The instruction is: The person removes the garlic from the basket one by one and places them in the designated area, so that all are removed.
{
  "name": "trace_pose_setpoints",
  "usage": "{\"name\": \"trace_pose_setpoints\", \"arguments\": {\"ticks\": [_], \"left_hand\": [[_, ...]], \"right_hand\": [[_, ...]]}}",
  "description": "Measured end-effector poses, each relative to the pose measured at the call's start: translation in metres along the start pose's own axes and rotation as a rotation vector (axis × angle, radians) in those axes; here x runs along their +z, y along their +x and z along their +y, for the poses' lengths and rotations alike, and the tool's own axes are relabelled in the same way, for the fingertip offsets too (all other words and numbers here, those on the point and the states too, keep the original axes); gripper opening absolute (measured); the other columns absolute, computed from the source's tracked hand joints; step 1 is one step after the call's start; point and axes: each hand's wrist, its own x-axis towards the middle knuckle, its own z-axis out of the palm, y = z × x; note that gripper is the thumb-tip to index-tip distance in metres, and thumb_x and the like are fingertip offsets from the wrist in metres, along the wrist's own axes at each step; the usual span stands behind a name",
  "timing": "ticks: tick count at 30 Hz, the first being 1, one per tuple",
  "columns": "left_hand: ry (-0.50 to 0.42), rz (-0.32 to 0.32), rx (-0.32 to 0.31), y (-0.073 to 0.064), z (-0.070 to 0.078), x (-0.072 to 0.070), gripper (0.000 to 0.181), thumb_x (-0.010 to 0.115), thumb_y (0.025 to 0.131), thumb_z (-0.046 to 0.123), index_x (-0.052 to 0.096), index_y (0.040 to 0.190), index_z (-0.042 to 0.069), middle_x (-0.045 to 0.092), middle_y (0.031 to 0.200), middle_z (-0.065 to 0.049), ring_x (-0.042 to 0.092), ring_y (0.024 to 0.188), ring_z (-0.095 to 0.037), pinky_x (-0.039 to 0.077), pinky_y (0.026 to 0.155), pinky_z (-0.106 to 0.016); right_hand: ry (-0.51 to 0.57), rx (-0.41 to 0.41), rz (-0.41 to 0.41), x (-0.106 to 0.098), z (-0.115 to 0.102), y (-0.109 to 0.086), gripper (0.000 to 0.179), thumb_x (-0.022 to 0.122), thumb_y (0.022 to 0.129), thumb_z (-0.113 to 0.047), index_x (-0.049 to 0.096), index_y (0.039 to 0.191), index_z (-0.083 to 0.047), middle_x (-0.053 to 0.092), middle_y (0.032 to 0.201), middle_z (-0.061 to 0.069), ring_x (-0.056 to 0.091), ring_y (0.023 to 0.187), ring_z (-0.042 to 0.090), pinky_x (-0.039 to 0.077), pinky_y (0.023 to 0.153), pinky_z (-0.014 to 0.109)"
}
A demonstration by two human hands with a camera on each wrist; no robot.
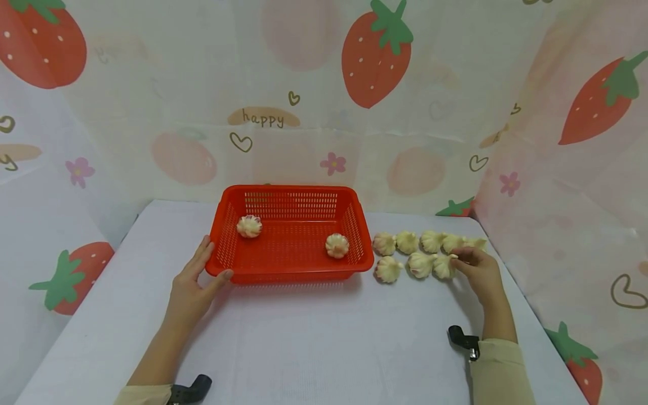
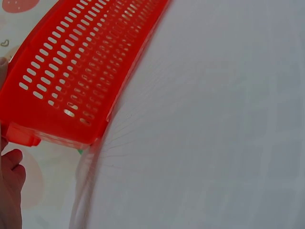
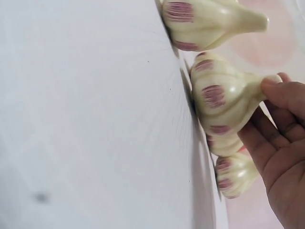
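Observation:
My right hand (image 1: 478, 273) pinches the stem of a garlic bulb (image 1: 444, 266), the rightmost of the front row. In the right wrist view this pale bulb (image 3: 221, 98) with purple streaks sits upright, its base close to the tabletop. At the left end of a red perforated basket (image 1: 288, 277), my left hand (image 1: 192, 287) is spread round the near corner, thumb at the front rim and straight fingers along the side. Two bulbs lie in the basket, one at the left (image 1: 249, 226) and one at the right (image 1: 337, 246).
Two more front-row bulbs (image 1: 388, 269) stand right of the basket, with a back row of several bulbs (image 1: 406, 242) behind them. White cloth covers the table (image 1: 314, 337). A strawberry-patterned curtain (image 1: 314, 101) hangs behind and along both sides.

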Motion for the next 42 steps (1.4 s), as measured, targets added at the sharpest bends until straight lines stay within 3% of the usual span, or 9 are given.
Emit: {"name": "trace_pose_setpoints", "arguments": {"ticks": [9, 19, 26, 30, 35, 42], "left_hand": [[-0.002, -0.006, -0.010, 0.000, 0.002, -0.001, 0.082, 0.081, 0.090, 0.033, 0.038, 0.159, 0.023, 0.035, 0.166, 0.002, 0.035, 0.153, -0.024, 0.025, 0.104, 0.000], [-0.006, -0.003, -0.003, 0.001, 0.003, -0.001, 0.082, 0.081, 0.090, 0.031, 0.039, 0.159, 0.024, 0.035, 0.165, 0.003, 0.035, 0.152, -0.023, 0.025, 0.104, 0.000], [-0.016, -0.002, 0.002, 0.000, 0.003, -0.001, 0.081, 0.081, 0.090, 0.031, 0.039, 0.159, 0.023, 0.035, 0.165, 0.000, 0.035, 0.152, -0.024, 0.026, 0.104, 0.000], [-0.022, 0.000, 0.003, 0.000, 0.002, 0.000, 0.081, 0.081, 0.090, 0.031, 0.039, 0.159, 0.022, 0.035, 0.165, -0.001, 0.035, 0.152, -0.024, 0.025, 0.105, 0.000], [-0.016, 0.001, 0.006, 0.000, 0.001, 0.000, 0.082, 0.081, 0.090, 0.032, 0.039, 0.159, 0.023, 0.035, 0.165, -0.001, 0.035, 0.152, -0.023, 0.025, 0.105, 0.000], [-0.012, -0.003, -0.006, -0.001, 0.002, -0.001, 0.082, 0.081, 0.090, 0.033, 0.038, 0.159, 0.025, 0.035, 0.166, 0.002, 0.034, 0.153, -0.023, 0.025, 0.104, 0.001]], "right_hand": [[0.005, 0.019, -0.058, -0.002, 0.000, -0.001, 0.038, 0.074, 0.095, -0.012, 0.063, 0.125, 0.009, 0.068, 0.101, -0.015, 0.060, 0.094, -0.004, 0.053, 0.079, 0.010], [0.002, 0.031, -0.115, -0.006, -0.036, -0.014, 0.038, 0.070, 0.096, -0.006, 0.060, 0.128, 0.012, 0.070, 0.116, 0.009, 0.061, 0.099, -0.003, 0.053, 0.081, 0.010], [0.019, -0.014, -0.135, -0.012, -0.009, -0.003, 0.043, 0.073, 0.095, -0.009, 0.059, 0.130, 0.011, 0.071, 0.110, -0.012, 0.061, 0.102, -0.006, 0.051, 0.084, 0.008], [0.025, -0.023, -0.144, -0.013, -0.009, -0.002, 0.043, 0.073, 0.095, -0.009, 0.059, 0.131, 0.012, 0.071, 0.109, -0.017, 0.062, 0.103, -0.006, 0.051, 0.085, 0.008], [0.042, -0.035, -0.159, -0.015, -0.018, -0.004, 0.042, 0.071, 0.096, -0.006, 0.058, 0.130, 0.014, 0.071, 0.110, -0.015, 0.063, 0.104, -0.006, 0.052, 0.085, 0.008], [0.001, -0.036, -0.147, -0.018, -0.034, -0.007, 0.042, 0.071, 0.098, -0.012, 0.059, 0.132, 0.010, 0.069, 0.121, 0.001, 0.060, 0.110, 0.000, 0.050, 0.086, 0.008]]}}
